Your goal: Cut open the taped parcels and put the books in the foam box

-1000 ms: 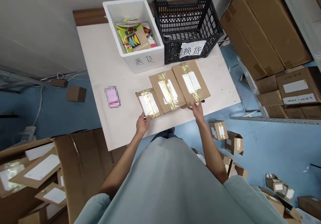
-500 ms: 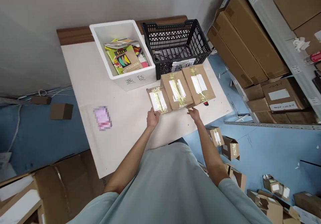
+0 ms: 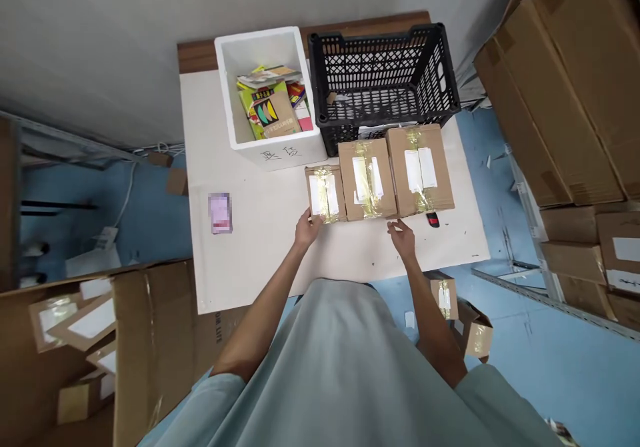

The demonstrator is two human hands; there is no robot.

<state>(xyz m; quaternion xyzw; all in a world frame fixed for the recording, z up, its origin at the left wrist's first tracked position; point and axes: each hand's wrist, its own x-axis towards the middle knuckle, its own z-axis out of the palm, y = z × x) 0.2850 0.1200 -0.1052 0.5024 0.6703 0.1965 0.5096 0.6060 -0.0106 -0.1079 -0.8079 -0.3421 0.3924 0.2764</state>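
Observation:
Three taped cardboard boxes stand side by side on the white-topped table: a small box (image 3: 325,195) at left, a medium box (image 3: 367,180) in the middle and a larger box (image 3: 420,168) at right. Each has white labels and shiny clear tape. My left hand (image 3: 306,228) is closed around the small box's lower left corner, fingers on its side and thumb at the front. Against the near edge, where the medium and larger boxes meet, my right hand (image 3: 401,237) has its fingers loosely bent and apart, holding nothing. A black and red object (image 3: 433,219) lies partly under the larger box.
Behind the boxes are a white foam bin (image 3: 280,157) with books and a black plastic crate (image 3: 385,123). A blurred pink rectangular item (image 3: 220,213) lies on the table's left. Large cartons (image 3: 565,87) stand at right; a big open carton (image 3: 150,340) holds parcels at lower left.
The view has swung right, so the table and boxes look straighter. Both hands stay at the near edges of the boxes; the boxes keep their row.

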